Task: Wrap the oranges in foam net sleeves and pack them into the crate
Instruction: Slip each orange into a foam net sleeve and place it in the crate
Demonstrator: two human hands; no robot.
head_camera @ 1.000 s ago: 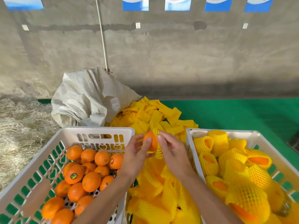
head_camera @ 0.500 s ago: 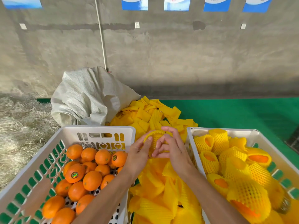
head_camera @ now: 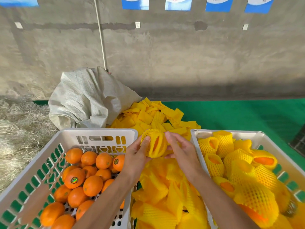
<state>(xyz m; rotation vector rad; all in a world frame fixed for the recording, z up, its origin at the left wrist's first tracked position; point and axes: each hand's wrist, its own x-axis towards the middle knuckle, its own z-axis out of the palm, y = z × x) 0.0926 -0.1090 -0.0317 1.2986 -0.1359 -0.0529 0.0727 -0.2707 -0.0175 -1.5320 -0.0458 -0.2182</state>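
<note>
An orange point(head_camera: 156, 143) is sitting inside a yellow foam net sleeve point(head_camera: 154, 142), with a strip of its peel showing through a stretched gap in the mesh. The wrapped fruit is being held in the air between the two crates, above a loose heap of empty sleeves point(head_camera: 166, 194).

The left hand point(head_camera: 137, 156) is gripping the sleeve from the left side, its thumb lying across the ribbed foam and its fingers curling underneath. The right hand point(head_camera: 181, 150) is reaching in from the right with its fingertips at the sleeve's edge; its fingers are bending, but whether they are pinching the foam or only touching it cannot be told from this angle.

To the left, a white slotted crate point(head_camera: 92, 133) is holding bare oranges point(head_camera: 92, 185), several of them wearing small round stickers. To the right, a second white crate point(head_camera: 196, 134) is holding wrapped oranges point(head_camera: 214, 164), their yellow netting packed close together.

Beyond the hands, a second pile of flat yellow sleeves point(head_camera: 156, 116) is spilling beside a crumpled white woven sack point(head_camera: 87, 100). A green mat point(head_camera: 247, 114) is lying under the piles and the right crate. Dry straw point(head_camera: 18, 129) is covering the ground at far left. A grey concrete wall point(head_camera: 181, 60) is rising behind everything, with a pale pipe point(head_camera: 101, 37) running down it.
</note>
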